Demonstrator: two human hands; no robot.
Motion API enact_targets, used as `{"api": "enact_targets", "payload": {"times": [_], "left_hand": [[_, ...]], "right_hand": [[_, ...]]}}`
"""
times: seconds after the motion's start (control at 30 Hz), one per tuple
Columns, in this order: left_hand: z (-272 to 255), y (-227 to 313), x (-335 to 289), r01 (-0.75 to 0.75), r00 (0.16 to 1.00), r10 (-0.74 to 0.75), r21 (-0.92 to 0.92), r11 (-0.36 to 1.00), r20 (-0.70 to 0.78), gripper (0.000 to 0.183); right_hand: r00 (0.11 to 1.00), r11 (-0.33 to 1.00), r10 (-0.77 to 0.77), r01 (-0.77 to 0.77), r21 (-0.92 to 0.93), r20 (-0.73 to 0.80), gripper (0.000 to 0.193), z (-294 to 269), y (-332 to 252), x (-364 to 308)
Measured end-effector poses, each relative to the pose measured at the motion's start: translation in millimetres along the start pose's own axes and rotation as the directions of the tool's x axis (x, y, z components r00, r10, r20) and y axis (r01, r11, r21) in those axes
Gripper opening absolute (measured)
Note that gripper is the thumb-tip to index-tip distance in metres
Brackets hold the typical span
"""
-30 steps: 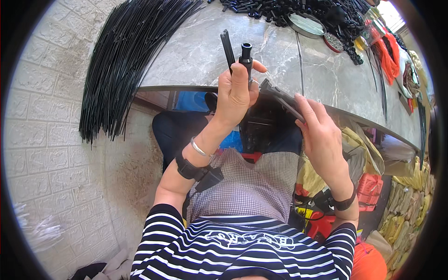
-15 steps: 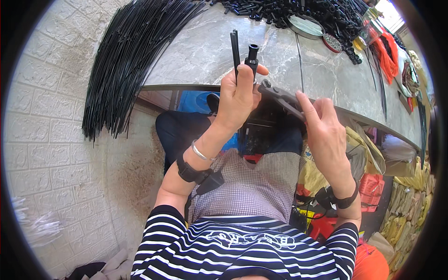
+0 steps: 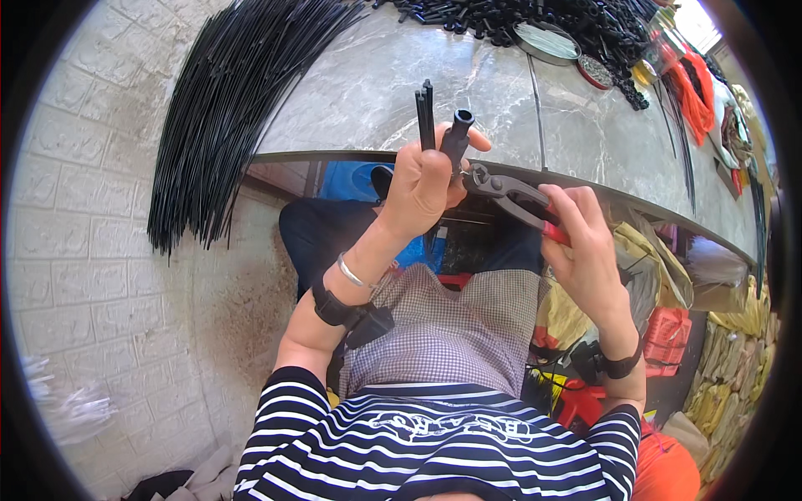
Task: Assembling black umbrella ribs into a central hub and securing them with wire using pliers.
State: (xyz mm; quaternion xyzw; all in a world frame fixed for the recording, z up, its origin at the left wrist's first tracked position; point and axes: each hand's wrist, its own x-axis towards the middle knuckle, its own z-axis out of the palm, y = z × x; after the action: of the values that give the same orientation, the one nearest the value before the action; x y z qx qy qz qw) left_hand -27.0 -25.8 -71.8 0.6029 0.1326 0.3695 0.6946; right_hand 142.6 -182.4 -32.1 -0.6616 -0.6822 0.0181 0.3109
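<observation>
My left hand (image 3: pixel 420 188) is closed over the table's near edge. It grips a few thin black rods (image 3: pixel 425 117) and, beside them, a black tube-like part (image 3: pixel 457 140) with a flared, hollow upper end. In my right hand (image 3: pixel 578 242) are end-cutting pincers (image 3: pixel 506 192) with dark metal jaws and red handle grips. The pincers' jaws meet the lower end of the black part beside my left fingers; the exact contact point is too small to make out. The handles stand somewhat apart.
A large bundle of long black rods (image 3: pixel 225 108) hangs over the table's left edge. At the back of the grey marbled table (image 3: pixel 368 92) lie a heap of black parts (image 3: pixel 585 29), a round tin (image 3: pixel 545 42) of pale sticks and a red-rimmed dish (image 3: pixel 596 72). Plastic bags (image 3: pixel 697 92) lie right.
The pincers have turned, with their handles spreading and the red grips coming into view. The black part and rods in my left hand have dropped slightly and tilted.
</observation>
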Motion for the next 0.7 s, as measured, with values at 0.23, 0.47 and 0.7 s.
{"api": "enact_targets", "payload": {"times": [0.23,0.47,0.7], "left_hand": [[4,-1,0,0.056,0.989,-0.062,0.046,0.997,0.137,0.114],[8,-6,2,0.024,0.990,-0.026,0.015,1.000,0.138,0.104],[8,-10,-4,-0.055,0.991,0.054,0.010,0.998,0.124,0.096]], "right_hand": [[0.883,0.871,0.286,-0.401,0.283,0.371,0.031,-6,-16,-19],[0.983,0.955,0.137,-0.163,0.248,0.120,0.037,-7,-4,-26],[0.584,0.407,0.392,-0.803,0.436,0.710,0.031,-26,-28,-29]]}}
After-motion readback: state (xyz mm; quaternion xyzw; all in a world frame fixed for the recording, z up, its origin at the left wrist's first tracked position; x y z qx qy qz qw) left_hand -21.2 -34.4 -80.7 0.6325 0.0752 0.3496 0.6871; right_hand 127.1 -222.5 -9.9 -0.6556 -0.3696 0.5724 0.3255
